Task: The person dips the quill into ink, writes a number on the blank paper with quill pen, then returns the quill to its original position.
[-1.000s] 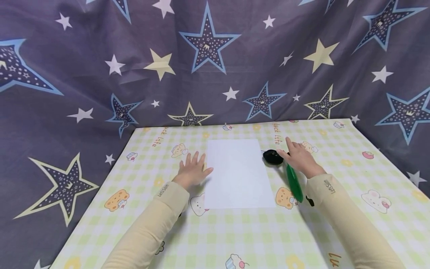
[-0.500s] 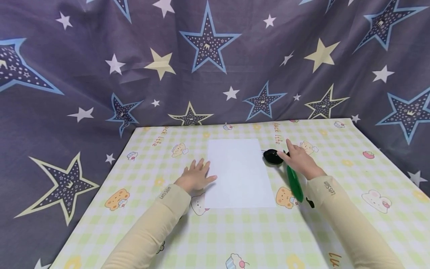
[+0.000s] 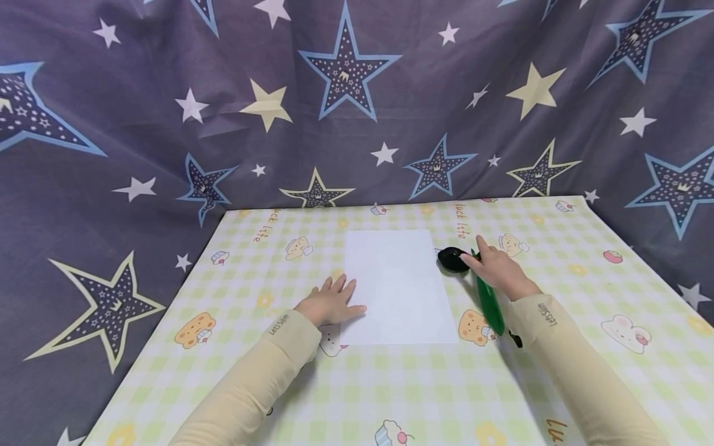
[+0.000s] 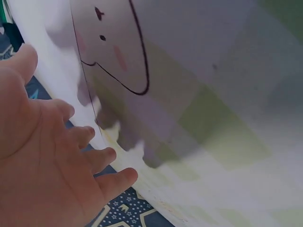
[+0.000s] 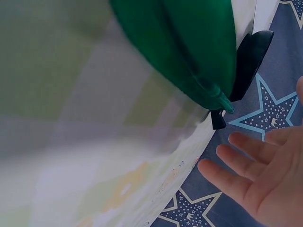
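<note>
A white sheet of paper [image 3: 401,285] lies flat in the middle of the table. My left hand [image 3: 331,302] hovers at its left edge, fingers spread, the thumb overlapping the sheet in the head view. In the left wrist view the left palm [image 4: 47,142] is bare above its shadow. To the right of the paper, a glossy black oval thing [image 3: 453,259] sits beside a long green leaf-shaped piece [image 3: 489,306] with a raised midrib. My right hand [image 3: 500,266] is over their far end, fingers extended and holding nothing; its thumb overlaps the black thing.
A checked cloth [image 3: 413,396] with cartoon prints covers the table. Close to my right sleeve lies a small black piece [image 3: 515,339], partly hidden. Behind the table's far edge hangs a dark star-patterned curtain [image 3: 234,148].
My left hand has moved toward me and slightly right, its thumb coming further over the paper. The right hand's fingers have dipped slightly. The paper, black thing and green piece stay put.
</note>
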`<state>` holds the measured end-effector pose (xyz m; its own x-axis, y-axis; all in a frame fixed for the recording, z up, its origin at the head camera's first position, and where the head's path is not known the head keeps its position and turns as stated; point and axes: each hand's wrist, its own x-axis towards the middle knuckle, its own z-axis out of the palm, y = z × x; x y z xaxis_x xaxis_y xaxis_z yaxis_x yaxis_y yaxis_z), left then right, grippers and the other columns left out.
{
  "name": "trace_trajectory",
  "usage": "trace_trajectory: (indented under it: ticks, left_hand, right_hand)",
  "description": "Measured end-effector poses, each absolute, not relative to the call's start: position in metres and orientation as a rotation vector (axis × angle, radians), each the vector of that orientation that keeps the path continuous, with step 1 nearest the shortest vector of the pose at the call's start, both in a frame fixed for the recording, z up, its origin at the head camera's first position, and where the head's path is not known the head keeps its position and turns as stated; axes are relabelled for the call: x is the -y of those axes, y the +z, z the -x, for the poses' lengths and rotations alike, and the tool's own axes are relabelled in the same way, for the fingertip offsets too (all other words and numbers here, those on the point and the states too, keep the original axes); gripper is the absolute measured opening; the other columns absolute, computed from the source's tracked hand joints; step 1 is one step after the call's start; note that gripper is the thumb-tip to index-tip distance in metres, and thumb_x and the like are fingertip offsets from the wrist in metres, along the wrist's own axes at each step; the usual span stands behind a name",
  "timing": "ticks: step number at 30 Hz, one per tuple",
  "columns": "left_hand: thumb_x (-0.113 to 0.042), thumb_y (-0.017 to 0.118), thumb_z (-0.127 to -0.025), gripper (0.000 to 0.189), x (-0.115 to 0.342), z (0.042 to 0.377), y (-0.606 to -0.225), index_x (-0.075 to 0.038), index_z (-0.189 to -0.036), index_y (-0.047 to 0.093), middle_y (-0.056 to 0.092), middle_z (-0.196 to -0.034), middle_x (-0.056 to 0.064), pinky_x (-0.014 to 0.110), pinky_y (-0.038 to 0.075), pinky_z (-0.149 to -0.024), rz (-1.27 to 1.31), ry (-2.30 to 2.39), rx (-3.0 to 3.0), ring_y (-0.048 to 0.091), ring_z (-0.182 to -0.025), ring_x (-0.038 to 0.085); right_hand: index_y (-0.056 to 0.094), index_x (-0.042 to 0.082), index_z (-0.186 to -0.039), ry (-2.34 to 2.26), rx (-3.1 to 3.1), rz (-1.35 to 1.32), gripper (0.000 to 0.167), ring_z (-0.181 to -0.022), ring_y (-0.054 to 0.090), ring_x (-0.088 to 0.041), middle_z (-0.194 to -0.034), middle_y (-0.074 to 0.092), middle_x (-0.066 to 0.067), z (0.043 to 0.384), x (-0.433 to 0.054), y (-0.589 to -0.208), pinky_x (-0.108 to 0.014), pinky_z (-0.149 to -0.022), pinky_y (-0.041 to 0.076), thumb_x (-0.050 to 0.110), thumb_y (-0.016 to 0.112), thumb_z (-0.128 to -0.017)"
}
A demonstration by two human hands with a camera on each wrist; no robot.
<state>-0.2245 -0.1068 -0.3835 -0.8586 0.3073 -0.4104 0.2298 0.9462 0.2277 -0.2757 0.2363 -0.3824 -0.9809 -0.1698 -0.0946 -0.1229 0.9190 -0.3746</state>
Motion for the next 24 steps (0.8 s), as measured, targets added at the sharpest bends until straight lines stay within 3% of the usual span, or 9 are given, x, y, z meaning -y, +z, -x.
trace_trajectory:
  ticks: [9,24]
  left_hand:
    - [-0.054,0.042,-0.092,0.077,0.100,0.219,-0.382,-0.009,-0.148,0.015,0.006,-0.152,0.015,0.056,0.010,-0.107,-0.420,0.200,-2.631,0.005,-0.136,0.038]
    - [-0.053,0.047,-0.090,0.079,0.095,0.214,-0.384,-0.010,-0.148,0.016,0.006,-0.152,0.014,0.055,0.008,-0.107,-0.443,0.206,-2.624,0.004,-0.136,0.037]
  right_hand:
    - [0.005,-0.009,-0.143,-0.518,-2.926,0.166,0.085,-0.122,0.031,-0.049,-0.137,0.026,-0.038,0.276,-0.238,-0.387,-0.058,-0.098,0.028,0.056,0.031,-0.094]
    - [0.024,-0.017,-0.136,-0.359,-2.927,0.108,0.069,-0.118,0.038,-0.048,-0.132,0.032,-0.038,0.276,-0.237,-0.393,-0.056,-0.095,0.034,0.035,0.046,-0.095]
